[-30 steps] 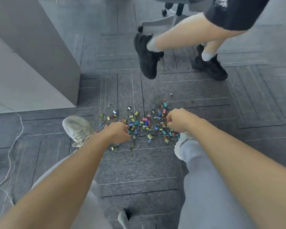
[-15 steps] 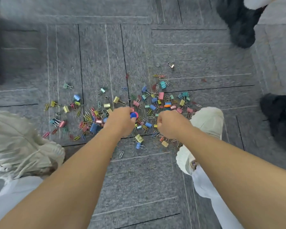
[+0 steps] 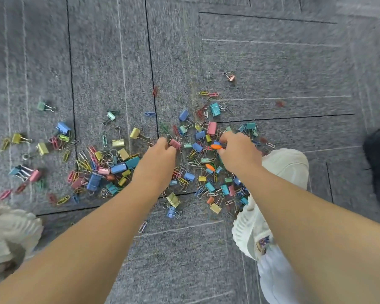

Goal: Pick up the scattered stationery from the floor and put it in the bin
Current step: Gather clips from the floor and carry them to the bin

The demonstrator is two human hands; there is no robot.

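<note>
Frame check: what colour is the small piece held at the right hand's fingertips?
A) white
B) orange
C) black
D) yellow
B: the right hand pinches an orange piece between thumb and fingers, while the left hand pinches a pink binder clip.
</note>
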